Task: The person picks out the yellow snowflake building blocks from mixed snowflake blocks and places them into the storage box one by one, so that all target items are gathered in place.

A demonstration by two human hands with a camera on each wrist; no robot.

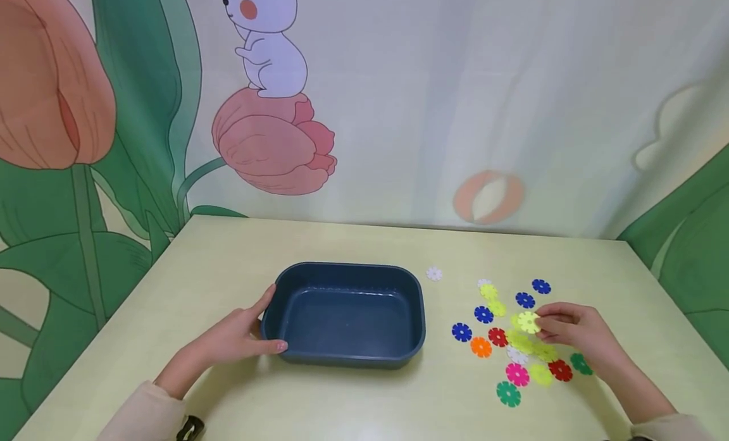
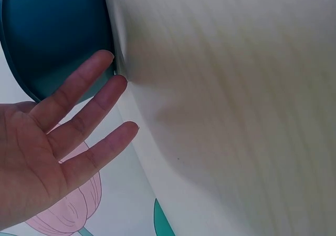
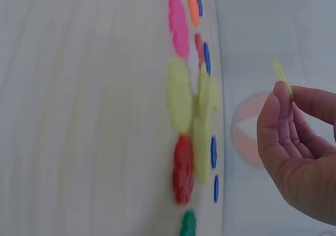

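Head view showed, leftmost, the left hand [image 1: 235, 335], its fingers straight and spread, against the left end of a dark-blue, rounded rectangular plastic tub [image 1: 347, 321] standing on a smooth, pale-yellow surface [image 1: 319, 406]. A stray sideways push there could probably have slid the tub. Right of it lay a small white notched plastic disc [image 1: 434, 274], then blue notched discs [image 1: 462, 332], an orange notched disc [image 1: 481, 347] and an overlapping cluster of yellow notched discs [image 1: 519, 341]. Just above that cluster, one thin, flower-shaped yellow plastic disc [image 1: 528, 322] was pinched by its edge between the fingers of the right hand [image 1: 581, 331]. So slight a hold looked easy to lose: a twisted pinch could have dropped it among its lookalikes, and a lowered wrist might have nudged the green notched disc [image 1: 581, 364] nearby.
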